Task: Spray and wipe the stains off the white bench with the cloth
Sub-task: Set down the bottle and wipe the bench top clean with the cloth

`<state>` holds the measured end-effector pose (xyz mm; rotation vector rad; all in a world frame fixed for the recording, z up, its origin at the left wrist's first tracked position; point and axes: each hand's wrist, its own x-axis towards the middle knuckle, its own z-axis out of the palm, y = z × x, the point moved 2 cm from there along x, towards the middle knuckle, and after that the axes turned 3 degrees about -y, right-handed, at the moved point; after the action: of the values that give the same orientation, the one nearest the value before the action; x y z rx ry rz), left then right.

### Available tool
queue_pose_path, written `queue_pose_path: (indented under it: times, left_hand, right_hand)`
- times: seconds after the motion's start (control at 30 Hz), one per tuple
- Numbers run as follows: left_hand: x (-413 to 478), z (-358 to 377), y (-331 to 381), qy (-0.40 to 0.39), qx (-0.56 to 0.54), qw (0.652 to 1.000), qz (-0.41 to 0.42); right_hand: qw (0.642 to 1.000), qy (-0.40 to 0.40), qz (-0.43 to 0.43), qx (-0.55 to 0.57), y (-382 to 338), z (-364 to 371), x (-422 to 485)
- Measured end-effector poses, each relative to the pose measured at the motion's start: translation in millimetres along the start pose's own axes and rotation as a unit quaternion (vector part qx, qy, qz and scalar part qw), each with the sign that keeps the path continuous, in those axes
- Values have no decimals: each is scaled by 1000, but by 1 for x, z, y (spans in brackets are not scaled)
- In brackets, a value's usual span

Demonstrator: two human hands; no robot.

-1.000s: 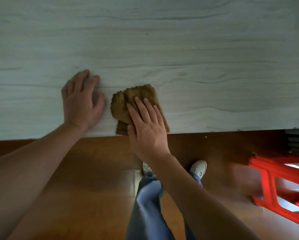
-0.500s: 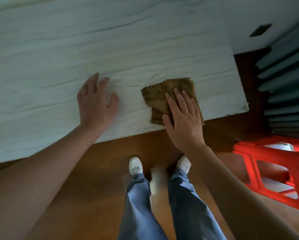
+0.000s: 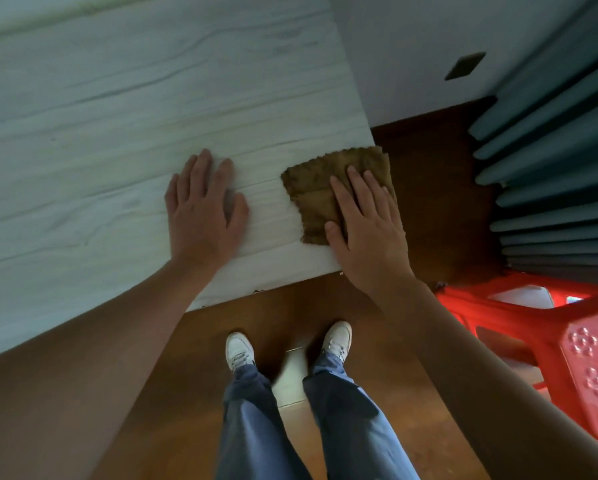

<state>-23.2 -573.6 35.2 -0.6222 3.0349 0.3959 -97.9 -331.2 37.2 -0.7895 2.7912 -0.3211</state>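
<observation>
White bench: fills the upper left, pale wood-grain top. Its right end and near edge meet at a corner hidden under the right wrist. No clear stain is readable on the open top, only grain lines and small chips along the near edge. No spray bottle in view.

Step, as judged: wiping stage, with the cloth worked at the bench's right end. Spraying looks done or is off camera, cannot tell which.

Next move, as judged: the cloth is at the end of the board, so the stroke needs to turn back left or go up along the end edge. Keep the palm flat and the pressure down, or the cloth slides off the corner. The left hand sits in the return path and may need to shift.

Red stool: on the floor at lower right, well apart from the bench.

Left hand: flat on bare bench top, near the cloth but not touching it. It looks like a brace.

Right hand: palm down on the cloth's right half, over the near right corner.

Cloth: brown, folded, lying flat on the bench, its far right corner poking just past the bench end.

Right fingers: 4 straight and together, pressing the cloth, thumb on its near edge. No pinch, no curl.

Left fingers: extended, slightly spread, holding nothing.
</observation>
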Motion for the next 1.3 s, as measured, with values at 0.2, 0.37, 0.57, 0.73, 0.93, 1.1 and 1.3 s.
queue_pose_path:
  times: [0.2, 0.37, 0.57, 0.73, 0.93, 1.1, 1.3]
  left_hand:
    - [3, 2, 0, 17, 15, 1000, 4]
    - [5, 4, -2, 28, 21, 999, 5]
    - [6, 8, -5, 43, 28, 999, 12]
    - [7, 7, -4, 69, 27, 997, 20]
    - [7, 7, -5, 69, 24, 997, 19]
    - [6, 7, -4, 71, 26, 997, 20]
    - [7, 6, -2, 69, 25, 997, 18]
  right_hand:
    - [1000, 0, -22, -19, 12, -10, 72]
    - [999, 0, -43, -29, 9, -19, 146]
    - [997, 24, -60, -35, -3, -25, 237]
    - [997, 21, -68, -27, -12, -36, 307]
    - [996, 41, -65, -40, -19, -39, 348]
    - [997, 33, -63, -32, -17, -39, 329]
    - [997, 26, -73, -7, -12, -27, 231]
